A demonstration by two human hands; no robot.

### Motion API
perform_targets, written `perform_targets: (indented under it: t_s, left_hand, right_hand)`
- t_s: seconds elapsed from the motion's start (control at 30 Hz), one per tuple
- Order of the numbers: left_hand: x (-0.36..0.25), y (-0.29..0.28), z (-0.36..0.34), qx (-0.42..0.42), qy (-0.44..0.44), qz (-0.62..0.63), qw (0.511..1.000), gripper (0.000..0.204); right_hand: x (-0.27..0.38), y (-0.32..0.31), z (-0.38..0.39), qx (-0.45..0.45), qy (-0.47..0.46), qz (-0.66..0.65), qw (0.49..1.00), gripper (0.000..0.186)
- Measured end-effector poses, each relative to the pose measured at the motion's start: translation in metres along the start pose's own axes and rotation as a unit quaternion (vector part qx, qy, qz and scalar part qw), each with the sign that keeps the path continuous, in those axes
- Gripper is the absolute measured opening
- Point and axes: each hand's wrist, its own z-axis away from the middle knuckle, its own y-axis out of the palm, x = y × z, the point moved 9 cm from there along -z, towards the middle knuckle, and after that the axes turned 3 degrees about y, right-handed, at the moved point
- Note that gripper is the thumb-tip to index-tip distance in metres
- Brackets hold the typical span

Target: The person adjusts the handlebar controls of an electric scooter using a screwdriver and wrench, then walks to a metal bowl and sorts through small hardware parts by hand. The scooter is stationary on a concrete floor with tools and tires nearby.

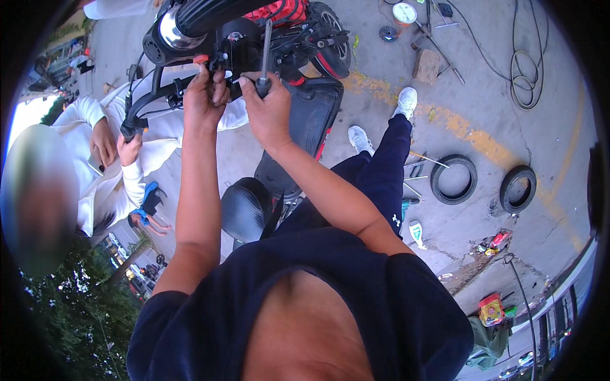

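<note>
My right hand [270, 114] is closed around the dark handle of a screwdriver [267, 51], whose metal shaft points up and away. Its thumb and forefinger also pinch together close to my left hand [206, 95]. That left hand has its fingers curled together beside a small red part [201, 58] on the scooter's handlebar assembly; whatever lies between them is hidden. Both hands work by the scooter's black steering column [203, 19] with its silver collar. A black handlebar [149, 98] runs off to the left, and the scooter's black deck [311, 120] lies beyond my right forearm.
At the left, a person in a white top grips the handlebar end with one hand [130, 149]. A black seat [246, 206] sits between my forearms. On the ground at right are tyres [454, 180], a wooden block [427, 66], a coiled hose [526, 82] and loose tools.
</note>
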Motion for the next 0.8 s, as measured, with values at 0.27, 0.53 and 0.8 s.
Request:
perform_targets:
  t_s: [0.27,0.53,0.8]
  left_hand:
    - [0.014,0.013,0.006,0.027,-0.030,0.127,0.991,0.033]
    - [0.036,0.028,0.010,0.041,-0.089,0.294,0.951,0.034]
    - [0.051,0.047,0.006,0.054,-0.115,0.523,0.843,0.031]
  right_hand:
    - [0.012,-0.003,-0.002,0.005,-0.026,0.016,1.000,0.012]
    - [0.036,0.018,-0.015,0.068,-0.058,0.073,0.993,0.014]
    - [0.040,0.013,0.005,0.094,0.007,0.091,0.991,0.014]
